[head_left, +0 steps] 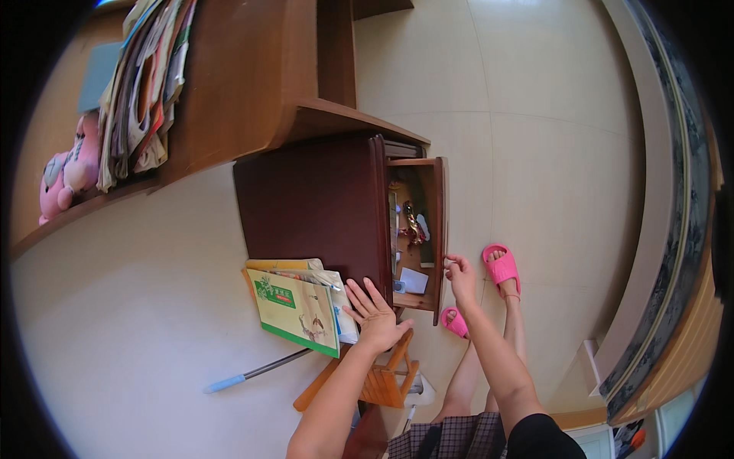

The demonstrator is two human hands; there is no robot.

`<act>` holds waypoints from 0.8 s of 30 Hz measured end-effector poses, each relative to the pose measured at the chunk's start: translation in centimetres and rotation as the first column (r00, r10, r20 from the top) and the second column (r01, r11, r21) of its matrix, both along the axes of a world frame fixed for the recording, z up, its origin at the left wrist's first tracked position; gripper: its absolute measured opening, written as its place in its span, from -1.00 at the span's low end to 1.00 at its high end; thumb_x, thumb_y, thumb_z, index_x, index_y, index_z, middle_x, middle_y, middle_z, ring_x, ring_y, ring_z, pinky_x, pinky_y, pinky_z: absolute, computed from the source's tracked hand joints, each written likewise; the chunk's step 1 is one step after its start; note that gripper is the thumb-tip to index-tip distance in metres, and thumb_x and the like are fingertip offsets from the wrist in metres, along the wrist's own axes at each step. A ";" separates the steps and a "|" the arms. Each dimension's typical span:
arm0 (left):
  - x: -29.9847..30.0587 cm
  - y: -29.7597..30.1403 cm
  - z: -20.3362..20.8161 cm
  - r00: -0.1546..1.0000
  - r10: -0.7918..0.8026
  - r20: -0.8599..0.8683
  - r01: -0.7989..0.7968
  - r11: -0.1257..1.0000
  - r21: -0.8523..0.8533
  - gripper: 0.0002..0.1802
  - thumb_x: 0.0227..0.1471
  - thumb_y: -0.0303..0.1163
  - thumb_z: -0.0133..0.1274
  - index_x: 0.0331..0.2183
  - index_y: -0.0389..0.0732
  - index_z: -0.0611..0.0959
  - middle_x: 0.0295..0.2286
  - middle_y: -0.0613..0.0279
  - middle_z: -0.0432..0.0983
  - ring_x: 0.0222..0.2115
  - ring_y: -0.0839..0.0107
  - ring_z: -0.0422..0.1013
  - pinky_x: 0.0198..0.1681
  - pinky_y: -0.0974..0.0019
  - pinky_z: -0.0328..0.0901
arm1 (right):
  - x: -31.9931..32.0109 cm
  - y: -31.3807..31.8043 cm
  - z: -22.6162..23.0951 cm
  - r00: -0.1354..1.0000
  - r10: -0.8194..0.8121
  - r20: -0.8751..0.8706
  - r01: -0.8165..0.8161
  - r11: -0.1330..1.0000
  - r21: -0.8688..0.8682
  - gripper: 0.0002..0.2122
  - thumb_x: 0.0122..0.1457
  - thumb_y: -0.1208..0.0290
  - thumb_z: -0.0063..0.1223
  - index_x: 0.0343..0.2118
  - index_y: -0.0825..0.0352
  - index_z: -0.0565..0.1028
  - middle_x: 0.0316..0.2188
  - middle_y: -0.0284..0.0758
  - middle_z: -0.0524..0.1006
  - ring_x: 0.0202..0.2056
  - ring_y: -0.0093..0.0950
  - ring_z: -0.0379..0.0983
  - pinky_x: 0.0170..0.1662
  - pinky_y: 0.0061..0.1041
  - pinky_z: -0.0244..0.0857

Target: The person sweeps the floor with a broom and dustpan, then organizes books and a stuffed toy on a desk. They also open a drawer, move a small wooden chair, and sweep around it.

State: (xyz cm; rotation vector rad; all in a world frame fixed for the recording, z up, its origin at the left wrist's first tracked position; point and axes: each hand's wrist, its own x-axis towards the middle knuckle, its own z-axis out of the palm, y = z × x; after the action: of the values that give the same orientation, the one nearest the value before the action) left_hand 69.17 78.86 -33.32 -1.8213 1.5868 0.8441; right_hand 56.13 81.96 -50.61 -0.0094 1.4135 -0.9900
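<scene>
A dark wooden cabinet (313, 206) fills the middle of the view, standing against the pale wall, and its narrow drawer (417, 229) is pulled out toward the tiled floor (550, 153). The drawer's long axis runs away from the cabinet front; inside lie papers and small trinkets, too small to name. The left hand (375, 314) lies flat on the cabinet front just beside the drawer, fingers spread wide and gripping nothing. The right hand (461, 277) is the nearer one to the drawer: its fingers are pinched together at the outer front edge, touching the wood. Left of the flat hand, a green-covered booklet (294, 306) tops a stack of papers. Below sit a small wooden stool (386, 375) and a blue-handled rod (252, 375). Pink slippers (501, 268) rest on the floor.
</scene>
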 end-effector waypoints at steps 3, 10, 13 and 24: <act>0.2 0.3 -0.3 1.000 -0.019 -0.014 0.019 0.999 -0.038 0.29 -0.34 -0.07 0.15 -0.03 -0.47 -0.49 -0.04 -0.42 -0.75 0.01 -0.22 -0.74 -0.04 -0.29 -0.55 | 1.3 1.4 0.3 0.980 0.047 -0.193 -0.048 0.999 0.004 -0.81 0.00 0.53 -0.20 -0.29 0.36 0.37 -0.55 -0.39 0.38 -0.54 -0.61 0.27 -0.45 -0.66 0.18; 0.0 0.3 -0.5 0.999 -0.038 0.017 0.039 0.999 -0.012 0.31 -0.34 -0.03 0.14 -0.05 -0.46 -0.52 -0.05 -0.41 -0.78 0.00 -0.20 -0.77 -0.04 -0.26 -0.56 | 2.0 1.7 2.2 0.872 0.163 -0.462 -0.154 0.986 0.058 -0.80 0.00 0.52 -0.20 -0.28 0.34 0.38 -0.46 -0.29 0.32 -0.47 -0.50 0.28 -0.36 -0.56 0.21; 0.0 0.3 -0.4 1.000 -0.027 0.005 0.027 0.999 -0.024 0.29 -0.34 -0.07 0.15 -0.03 -0.47 -0.49 -0.04 -0.42 -0.76 0.01 -0.21 -0.75 -0.04 -0.28 -0.56 | 1.9 1.6 2.9 0.854 0.174 -0.490 -0.171 0.984 0.051 -0.80 -0.01 0.52 -0.20 -0.28 0.34 0.38 -0.46 -0.29 0.30 -0.47 -0.50 0.26 -0.35 -0.56 0.21; 0.1 0.4 -0.4 0.999 -0.034 0.012 0.034 0.999 -0.012 0.29 -0.33 -0.08 0.15 -0.03 -0.46 -0.50 -0.05 -0.42 -0.76 0.01 -0.22 -0.75 -0.04 -0.27 -0.57 | 2.6 1.1 4.7 0.805 0.148 -0.575 -0.125 0.989 0.080 -0.76 -0.07 0.59 -0.24 -0.30 0.35 0.39 -0.42 -0.23 0.33 -0.40 -0.38 0.30 -0.29 -0.49 0.21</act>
State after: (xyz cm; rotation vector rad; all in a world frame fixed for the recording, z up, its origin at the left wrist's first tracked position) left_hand 69.29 79.24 -33.76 -1.8000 1.6145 0.8089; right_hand 58.75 83.10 -45.90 -0.4154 1.9618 -0.8718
